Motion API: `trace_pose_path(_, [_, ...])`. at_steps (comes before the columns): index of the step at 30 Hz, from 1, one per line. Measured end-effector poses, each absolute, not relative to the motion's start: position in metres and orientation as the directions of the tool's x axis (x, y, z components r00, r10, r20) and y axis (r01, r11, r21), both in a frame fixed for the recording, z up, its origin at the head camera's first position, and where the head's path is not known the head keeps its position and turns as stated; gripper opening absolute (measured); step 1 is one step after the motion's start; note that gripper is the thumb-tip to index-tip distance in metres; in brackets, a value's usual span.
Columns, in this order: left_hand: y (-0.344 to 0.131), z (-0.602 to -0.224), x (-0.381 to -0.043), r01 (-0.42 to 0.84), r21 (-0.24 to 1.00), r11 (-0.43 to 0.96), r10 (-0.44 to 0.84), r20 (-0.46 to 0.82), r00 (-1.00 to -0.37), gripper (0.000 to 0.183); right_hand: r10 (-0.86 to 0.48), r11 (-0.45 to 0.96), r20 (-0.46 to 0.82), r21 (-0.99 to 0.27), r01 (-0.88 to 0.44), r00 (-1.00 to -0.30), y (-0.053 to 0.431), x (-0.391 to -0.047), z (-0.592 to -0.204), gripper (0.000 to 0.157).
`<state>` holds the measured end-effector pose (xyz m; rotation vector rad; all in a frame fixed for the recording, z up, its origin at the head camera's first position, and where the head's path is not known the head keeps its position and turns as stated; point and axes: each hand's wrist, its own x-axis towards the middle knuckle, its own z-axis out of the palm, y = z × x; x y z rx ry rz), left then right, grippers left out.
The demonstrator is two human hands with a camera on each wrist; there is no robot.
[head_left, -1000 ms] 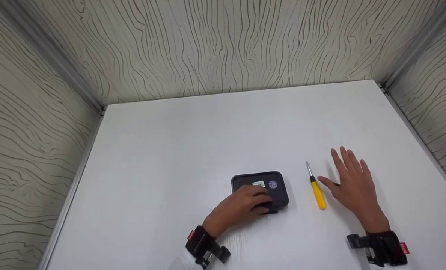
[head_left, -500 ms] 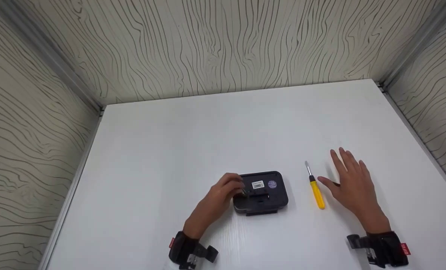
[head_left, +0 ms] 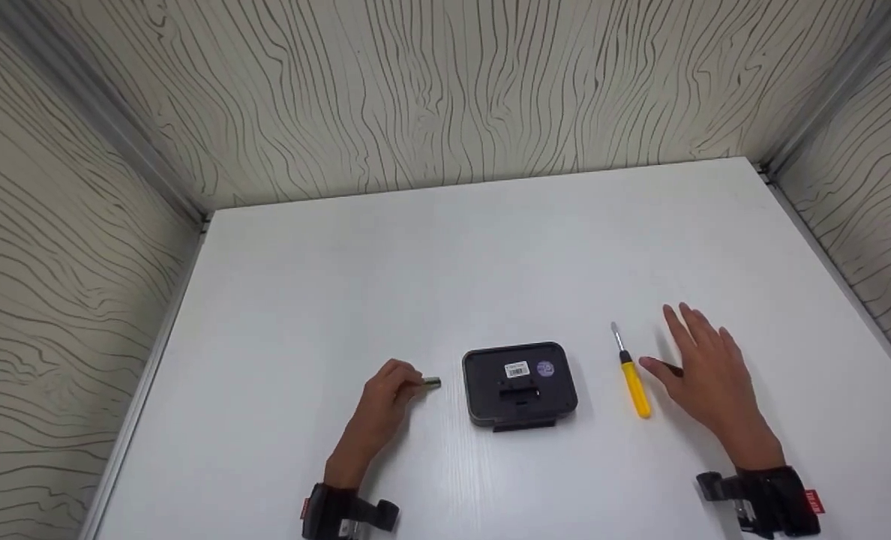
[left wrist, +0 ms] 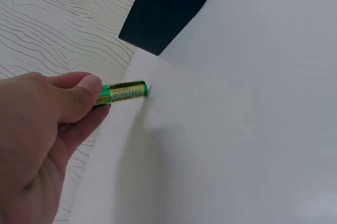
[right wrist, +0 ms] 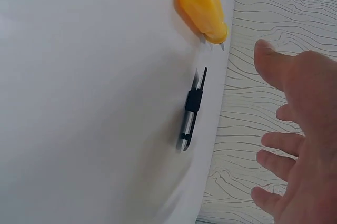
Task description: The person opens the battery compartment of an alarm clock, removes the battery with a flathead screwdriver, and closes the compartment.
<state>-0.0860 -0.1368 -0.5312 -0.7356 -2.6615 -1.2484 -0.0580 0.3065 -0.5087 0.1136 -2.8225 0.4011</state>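
Note:
In the head view my left hand (head_left: 385,394) pinches a small battery (head_left: 431,382) between thumb and fingers, left of a black device. The left wrist view shows the battery (left wrist: 126,92) with a green and gold wrapper, one end sticking out past my fingertips. The black device (head_left: 483,390), a rounded rectangle, lies back up with a white barcode label, a round purple sticker and an uncovered battery slot (head_left: 519,394). On the right, my right hand (head_left: 708,367) lies palm down with fingers spread. Its thumb is beside a screwdriver (head_left: 635,390) with a yellow handle.
The white table (head_left: 325,285) is bordered by wood-patterned panels (head_left: 453,90) at the back and both sides. In the right wrist view, a slim black-and-silver piece (right wrist: 194,100) shows below a yellow handle (right wrist: 202,8).
My left hand has moved left off the black device, carrying the battery away from it and uncovering the slot. My right hand and the screwdriver have stayed nearly still.

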Motion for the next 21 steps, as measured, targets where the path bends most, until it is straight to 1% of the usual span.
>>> trace_pose_path(5, [-0.146,-0.535,-0.082,0.367,0.649,0.667,0.363,0.146,-0.92,0.016,-0.042,0.951,0.234,-0.288,-0.11,-0.971,0.31,-0.055,-0.513,0.082])
trace_pose_path(8, [-0.15,-0.535,-0.081,0.314,0.601,0.735,0.321,0.1,-0.942,0.02,-0.034,0.952,0.191,-0.291,-0.089,-0.981,0.313,-0.053,-0.513,0.075])
trace_pose_path(10, [-0.153,-0.535,-0.081,0.293,0.571,0.767,0.294,0.092,-0.951,0.021,-0.026,0.953,0.144,-0.296,-0.068,-0.989,0.314,-0.051,-0.512,0.07])
trace_pose_path(13, [-0.155,-0.534,-0.081,0.307,0.548,0.778,0.294,0.114,-0.949,0.022,0.0,0.95,0.056,-0.311,-0.017,-0.998,0.315,-0.049,-0.509,0.06])
trace_pose_path(16, [-0.155,-0.533,-0.082,0.379,0.496,0.781,0.333,0.182,-0.925,0.025,0.013,0.944,-0.003,-0.329,0.013,-1.0,0.315,-0.046,-0.507,0.047])
trace_pose_path(21, [-0.142,-0.522,-0.087,0.512,0.36,0.78,0.418,0.308,-0.855,0.039,0.014,0.939,0.006,-0.343,0.011,-1.0,0.313,-0.045,-0.508,0.024])
